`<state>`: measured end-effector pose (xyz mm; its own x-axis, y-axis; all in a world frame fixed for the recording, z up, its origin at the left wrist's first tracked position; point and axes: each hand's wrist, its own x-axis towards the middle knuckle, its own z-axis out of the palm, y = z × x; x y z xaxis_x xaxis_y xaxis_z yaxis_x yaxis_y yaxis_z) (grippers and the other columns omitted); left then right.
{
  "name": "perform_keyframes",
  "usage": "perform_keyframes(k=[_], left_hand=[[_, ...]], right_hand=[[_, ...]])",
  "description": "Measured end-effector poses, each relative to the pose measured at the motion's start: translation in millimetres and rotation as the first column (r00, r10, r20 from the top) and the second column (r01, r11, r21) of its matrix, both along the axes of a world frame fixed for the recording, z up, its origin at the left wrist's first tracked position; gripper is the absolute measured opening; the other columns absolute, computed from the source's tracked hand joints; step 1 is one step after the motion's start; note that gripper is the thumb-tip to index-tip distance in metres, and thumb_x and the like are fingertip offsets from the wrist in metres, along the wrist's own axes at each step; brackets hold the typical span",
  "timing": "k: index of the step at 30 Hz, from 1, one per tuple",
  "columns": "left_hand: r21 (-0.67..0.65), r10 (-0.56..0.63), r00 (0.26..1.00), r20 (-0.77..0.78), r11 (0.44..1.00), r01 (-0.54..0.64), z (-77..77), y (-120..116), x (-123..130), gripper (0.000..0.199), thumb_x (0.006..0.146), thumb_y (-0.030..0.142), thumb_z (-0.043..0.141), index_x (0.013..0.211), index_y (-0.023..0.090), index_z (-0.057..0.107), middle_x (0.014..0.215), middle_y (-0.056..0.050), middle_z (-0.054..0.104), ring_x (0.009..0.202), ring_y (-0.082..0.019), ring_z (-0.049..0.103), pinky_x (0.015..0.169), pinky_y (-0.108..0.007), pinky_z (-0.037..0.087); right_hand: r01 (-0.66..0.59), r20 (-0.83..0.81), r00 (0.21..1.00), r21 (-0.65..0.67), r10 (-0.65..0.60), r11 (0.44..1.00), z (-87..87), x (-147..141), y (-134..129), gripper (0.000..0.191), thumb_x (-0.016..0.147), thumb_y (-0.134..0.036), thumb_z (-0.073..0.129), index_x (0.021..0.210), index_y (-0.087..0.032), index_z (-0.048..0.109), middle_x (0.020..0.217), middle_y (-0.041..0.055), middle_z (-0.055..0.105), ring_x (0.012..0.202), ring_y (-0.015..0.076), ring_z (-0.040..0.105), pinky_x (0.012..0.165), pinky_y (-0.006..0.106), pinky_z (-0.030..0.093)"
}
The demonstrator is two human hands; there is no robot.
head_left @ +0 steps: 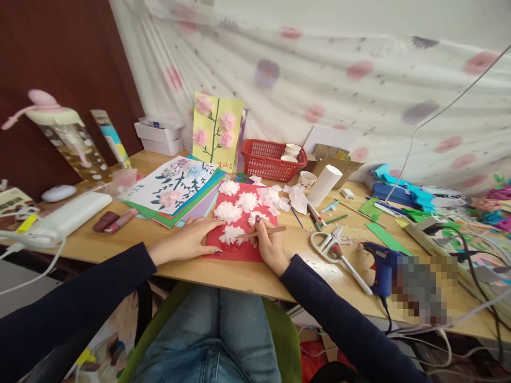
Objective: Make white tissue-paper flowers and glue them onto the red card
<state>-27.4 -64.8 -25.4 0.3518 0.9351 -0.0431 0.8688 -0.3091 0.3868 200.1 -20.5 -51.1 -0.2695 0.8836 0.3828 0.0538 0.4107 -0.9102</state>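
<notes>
A sheet of red paper (207, 257) lies before me at the table's front edge, bearing several fluffy white paper flowers (228, 211). On its left edge my left hand (186, 239) rests flat, fingers stretched out and thumb apart, holding nothing. My right hand (270, 247) leans on the right part of the sheet. Its fingers are closed around a slim brown stick (275, 230), whose tip touches or hovers just over the nearest white flower (231, 234); I cannot tell which. Loose white paper pieces (270, 198) lie at the sheet's far right corner.
Left are flower pictures (170, 186), a power bank-like white block (75, 213) and a bottle (72, 141). Behind stand a red basket (263, 165) and a yellow flower picture (215, 127). Right lie scissors (330, 242), a blue glue gun (381, 266) and trailing cables.
</notes>
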Motion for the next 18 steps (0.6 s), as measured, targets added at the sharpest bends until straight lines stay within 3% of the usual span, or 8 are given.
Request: perform_keyframes(k=[3,6,12,15,18], left_hand=[[-0.018,-0.005,1.000,-0.001,1.000,0.005,3.8,-1,-1,0.068,0.084,0.046,0.063,0.146,0.024,0.045,0.154,-0.011,0.044,0.143,-0.033,0.036,0.115,-0.049,0.028],[-0.023,-0.019,0.996,0.086,1.000,0.021,16.9,9,-3,0.065,0.084,0.048,0.063,0.141,0.020,0.050,0.149,-0.012,0.051,0.137,-0.032,0.045,0.112,-0.045,0.034],[0.136,0.032,0.947,0.319,0.988,-0.079,52.8,75,10,0.027,0.085,0.032,0.056,0.102,0.017,0.070,0.111,-0.008,0.074,0.102,-0.022,0.067,0.093,-0.034,0.049],[0.181,0.005,0.955,0.296,0.982,-0.061,52.7,112,30,0.024,0.083,0.028,0.057,0.096,0.015,0.071,0.102,-0.009,0.075,0.093,-0.021,0.068,0.085,-0.031,0.051],[0.187,-0.021,0.966,0.258,0.982,-0.029,40.9,140,55,0.025,0.083,0.033,0.057,0.083,0.013,0.073,0.091,-0.011,0.074,0.088,-0.025,0.066,0.082,-0.034,0.049]], right_hand=[[0.073,-0.104,0.991,-0.079,-0.081,0.994,2.6,1,1,0.056,0.089,-0.069,0.046,0.062,-0.020,0.054,0.043,-0.0039,0.049,0.037,0.0102,0.044,0.039,0.022,0.034],[0.167,-0.238,0.947,-0.217,-0.218,0.962,4.0,2,6,0.054,0.083,-0.067,0.052,0.057,-0.020,0.055,0.038,-0.0047,0.046,0.033,0.0096,0.040,0.035,0.022,0.031],[0.261,-0.362,0.848,-0.350,-0.387,0.900,5.3,8,22,0.040,0.079,-0.052,0.053,0.053,-0.022,0.051,0.034,-0.0052,0.043,0.029,0.0098,0.037,0.031,0.022,0.027],[0.279,-0.400,0.813,-0.371,-0.424,0.886,6.4,12,29,0.037,0.077,-0.052,0.052,0.055,-0.023,0.048,0.034,-0.0073,0.040,0.027,0.0092,0.033,0.030,0.022,0.023],[0.283,-0.425,0.790,-0.387,-0.442,0.878,7.3,14,33,0.037,0.077,-0.053,0.052,0.056,-0.023,0.046,0.034,-0.0086,0.037,0.026,0.0087,0.031,0.030,0.022,0.022]])
